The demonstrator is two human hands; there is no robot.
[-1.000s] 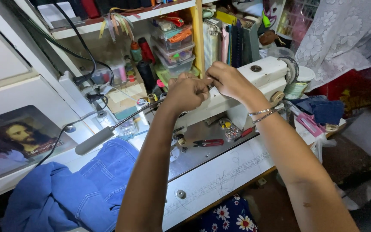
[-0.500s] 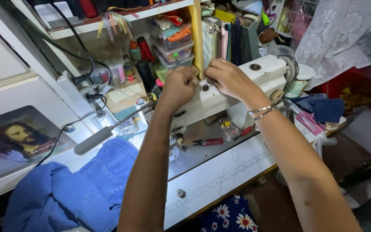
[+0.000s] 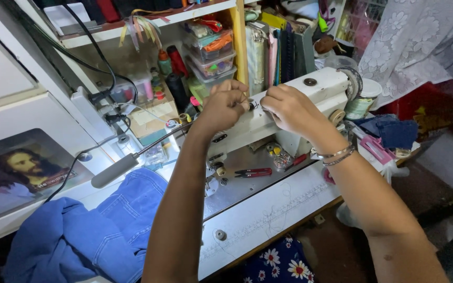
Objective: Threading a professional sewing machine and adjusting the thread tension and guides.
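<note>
Both my hands are raised to the top of a white sewing machine [image 3: 318, 86]. My left hand [image 3: 225, 105] has its fingertips pinched together at a small metal guide on the machine's top arm. My right hand [image 3: 288, 107], with bangles on its wrist, is pinched too, just right of that guide. The two hands almost touch. Whatever is between the fingers is too thin to make out. Red thread snips [image 3: 252, 172] lie on the machine bed below my hands.
A blue denim garment [image 3: 95, 230] lies heaped on the table's left. A grey gooseneck lamp [image 3: 114, 171] reaches over it. Shelves behind hold thread spools [image 3: 176, 58] and stacked plastic boxes [image 3: 211, 50]. Folded dark cloth [image 3: 394, 131] sits at the right, and a framed picture [image 3: 19, 173] leans far left.
Both hands stay at the top of the machine. They have drawn slightly apart, my right hand shifting a little to the right.
</note>
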